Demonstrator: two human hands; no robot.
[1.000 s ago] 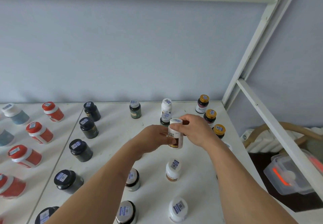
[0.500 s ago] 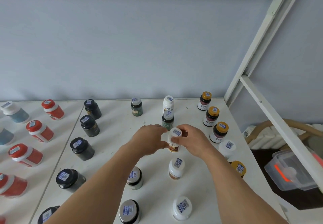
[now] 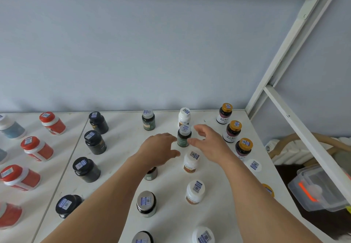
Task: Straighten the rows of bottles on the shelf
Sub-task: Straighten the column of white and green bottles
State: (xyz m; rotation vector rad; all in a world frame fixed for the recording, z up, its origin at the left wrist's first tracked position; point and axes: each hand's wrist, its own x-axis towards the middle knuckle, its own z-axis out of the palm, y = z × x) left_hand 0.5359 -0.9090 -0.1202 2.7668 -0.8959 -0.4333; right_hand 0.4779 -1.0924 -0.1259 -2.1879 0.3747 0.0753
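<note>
Rows of small bottles stand on the white shelf [image 3: 121,147]. A white bottle with a brown label [image 3: 190,162] stands upright in the white-capped row, free of both hands. Just behind it is a dark green bottle with a grey cap [image 3: 183,136]. My left hand [image 3: 159,148] hovers to the left of that green bottle with its fingers relaxed. My right hand [image 3: 206,140] spreads open to its right, thumb near the bottle's side. Neither hand holds anything. My left forearm hides part of a grey-capped bottle [image 3: 151,173].
Black jars [image 3: 95,142] form a row to the left, red-capped jars [image 3: 37,148] farther left. Gold-capped bottles [image 3: 232,131] line the right edge by the white frame post [image 3: 284,56]. A clear plastic box [image 3: 319,191] sits below, right of the shelf.
Both hands have let go of the white bottle, which now stands on the shelf, and have moved back toward the dark green bottle behind it.
</note>
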